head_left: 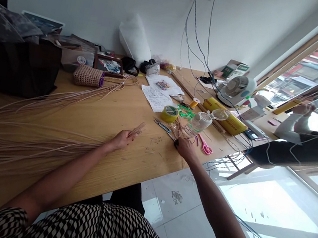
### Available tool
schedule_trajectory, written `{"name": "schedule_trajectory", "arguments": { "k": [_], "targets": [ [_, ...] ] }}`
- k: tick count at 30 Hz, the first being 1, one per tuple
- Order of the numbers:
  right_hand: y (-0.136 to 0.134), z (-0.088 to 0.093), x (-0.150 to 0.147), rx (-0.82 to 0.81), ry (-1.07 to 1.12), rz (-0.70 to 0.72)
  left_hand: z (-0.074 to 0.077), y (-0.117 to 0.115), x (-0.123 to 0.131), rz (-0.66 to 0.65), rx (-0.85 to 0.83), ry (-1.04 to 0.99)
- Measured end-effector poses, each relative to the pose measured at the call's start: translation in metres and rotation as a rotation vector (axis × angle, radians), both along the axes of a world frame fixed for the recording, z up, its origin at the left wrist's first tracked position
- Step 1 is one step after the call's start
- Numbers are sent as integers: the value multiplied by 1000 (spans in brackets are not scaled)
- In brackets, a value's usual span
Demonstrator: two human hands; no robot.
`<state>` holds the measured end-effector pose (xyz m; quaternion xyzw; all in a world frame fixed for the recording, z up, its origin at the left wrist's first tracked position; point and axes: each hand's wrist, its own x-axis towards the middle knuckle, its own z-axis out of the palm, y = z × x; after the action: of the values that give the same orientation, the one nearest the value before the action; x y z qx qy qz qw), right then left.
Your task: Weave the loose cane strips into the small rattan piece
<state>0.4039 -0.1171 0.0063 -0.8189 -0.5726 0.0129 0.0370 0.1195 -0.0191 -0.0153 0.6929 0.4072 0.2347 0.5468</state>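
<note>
My left hand (pixel 121 140) is closed around a bundle of long, thin tan strands (pixel 78 148). Their short ends stick out past the fingers, and the rest trails across the table to the left. My right hand (pixel 186 149) grips black-handled scissors (pixel 176 143) near the table's front edge; how far the blades are apart cannot be made out. Just beyond it are loose brown strands (pixel 179 128) and a clear plastic cup (pixel 200 122). Blue thread snips (pixel 162 126) lie between the hands, behind small cut bits (pixel 155 140). Pink scissors (pixel 205 146) rest to the right.
A yellow tape roll (pixel 169 114), written sheets (pixel 157 99) and a yellow cylinder (pixel 227 117) lie farther back. At the back left is a woven pouch (pixel 89 76). A white fan (pixel 237 89) stands at right. Another person's arm (pixel 290 126) shows by the window.
</note>
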Motion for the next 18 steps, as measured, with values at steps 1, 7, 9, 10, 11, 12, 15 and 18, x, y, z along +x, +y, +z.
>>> {"name": "schedule_trajectory", "arguments": {
  "k": [1, 7, 9, 10, 11, 12, 15, 18],
  "targets": [
    [-1, 1, 1, -41, -4, -7, 1, 0, -1, 0, -13, -5],
    [-5, 17, -8, -78, 182, 24, 5, 2, -4, -9, -189, -6],
    [-10, 18, -22, -18, 568, 73, 8, 1, -6, -16, -246, -17],
    [-12, 18, -31, 19, 804, 96, 10, 0, -6, -20, -263, -23],
    [-15, 16, -42, 53, 1018, 114, 11, -1, -7, -23, -274, -29],
    [-18, 13, -52, 72, 1176, 127, 12, -1, -7, -24, -282, -32],
    [-25, 4, -80, 52, 1431, 176, 14, -2, -7, -24, -297, -32],
    [-28, -2, -95, 33, 1551, 200, 13, -1, -8, -34, -304, -40]
  ]
}}
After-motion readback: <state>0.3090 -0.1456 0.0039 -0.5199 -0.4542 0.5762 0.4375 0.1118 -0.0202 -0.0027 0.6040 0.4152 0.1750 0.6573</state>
